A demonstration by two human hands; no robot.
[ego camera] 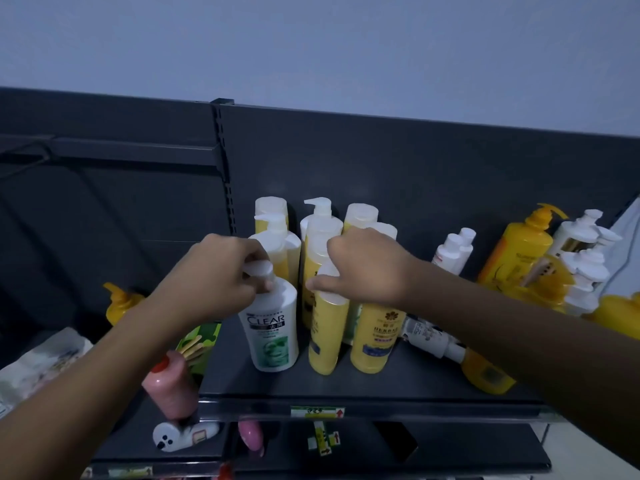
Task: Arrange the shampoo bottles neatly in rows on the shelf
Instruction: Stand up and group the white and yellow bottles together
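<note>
Rows are forming mid-shelf (381, 388): left hand (221, 275) gripping the white Clear bottle (273, 327), right hand (367, 268) clasping a yellow bottle (327, 337), strays (485, 372) remaining.

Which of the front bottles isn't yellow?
The white CLEAR bottle, front left, gripped at its cap by the left hand; its two neighbours are yellow.

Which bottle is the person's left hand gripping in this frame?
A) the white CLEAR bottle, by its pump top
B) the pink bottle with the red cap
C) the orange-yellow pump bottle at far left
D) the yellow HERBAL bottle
A: the left hand wraps its fingers around the white pump top of the upright white plastic CLEAR shampoo bottle.
</note>
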